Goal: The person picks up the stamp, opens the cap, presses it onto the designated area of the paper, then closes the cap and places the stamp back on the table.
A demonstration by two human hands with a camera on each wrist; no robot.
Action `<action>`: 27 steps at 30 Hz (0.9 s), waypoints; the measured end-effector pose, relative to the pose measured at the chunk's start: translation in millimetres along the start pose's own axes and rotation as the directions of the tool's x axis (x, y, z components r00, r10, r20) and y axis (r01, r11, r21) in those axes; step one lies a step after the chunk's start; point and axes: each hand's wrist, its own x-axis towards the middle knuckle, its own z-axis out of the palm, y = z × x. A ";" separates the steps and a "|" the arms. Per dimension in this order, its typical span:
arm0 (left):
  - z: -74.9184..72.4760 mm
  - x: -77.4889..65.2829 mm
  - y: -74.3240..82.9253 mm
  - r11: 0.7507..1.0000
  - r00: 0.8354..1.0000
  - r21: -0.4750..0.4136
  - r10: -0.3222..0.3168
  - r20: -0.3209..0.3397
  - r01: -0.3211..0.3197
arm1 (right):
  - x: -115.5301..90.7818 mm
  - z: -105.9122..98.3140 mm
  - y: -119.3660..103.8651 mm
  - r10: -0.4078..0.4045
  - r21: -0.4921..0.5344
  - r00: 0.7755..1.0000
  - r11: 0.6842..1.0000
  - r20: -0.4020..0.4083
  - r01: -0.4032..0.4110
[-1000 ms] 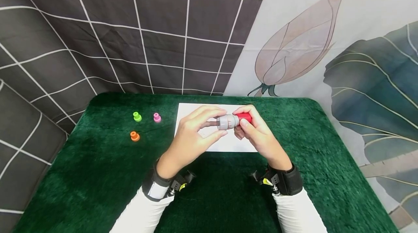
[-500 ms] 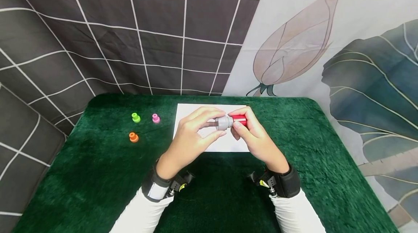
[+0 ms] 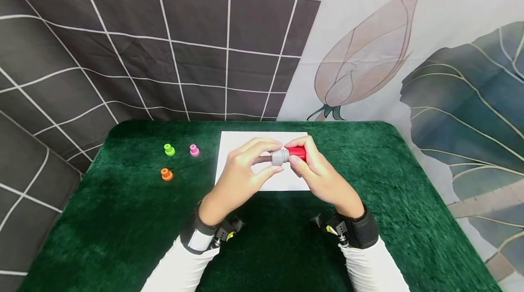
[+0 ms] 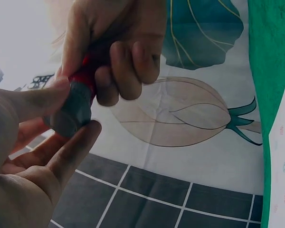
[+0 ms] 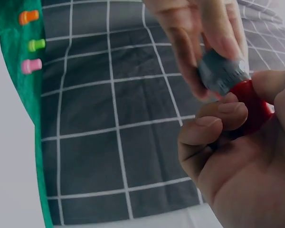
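Held up over the white sheet of paper (image 3: 245,137) is a short cylinder with a grey ribbed part (image 3: 279,157) and a red part (image 3: 298,152). My left hand (image 3: 237,169) grips the grey part between thumb and fingers. The red part is in my right hand (image 3: 323,173), pinched by thumb and index finger. In the left wrist view, the grey end (image 4: 72,116) faces my left palm. The right wrist view shows the other fingers curled beside the red part (image 5: 251,107), and my right hand hides part of it.
At the left of the green cloth stand three small flanged pegs: green (image 3: 169,149), pink (image 3: 194,150) and orange (image 3: 166,174). Tiny coloured marks show on the paper (image 4: 282,142) in the left wrist view. A dark grid-patterned hanging (image 3: 196,32) rises behind the table.
The right hand and cylinder have shifted slightly left in the head view. The cylinder looks turned, with different markings showing on its grey and red parts. The pegs have stayed in place.
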 end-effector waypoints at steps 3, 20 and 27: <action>-1.0 -0.1 -0.4 1.000 1.000 -0.012 -0.012 0.008 0.012 | -0.2 -2.4 -0.7 0.000 -0.012 1.000 1.000 -0.007 0.000; -1.8 0.3 -5.3 0.959 0.998 0.282 -0.049 0.040 0.036 | 2.8 -1.5 2.5 -0.008 -0.072 1.000 0.997 0.004 0.008; 6.2 -1.5 -6.6 0.913 0.996 0.405 -0.072 0.061 0.041 | 4.9 5.7 6.7 -0.024 -0.130 0.999 0.991 -0.023 0.021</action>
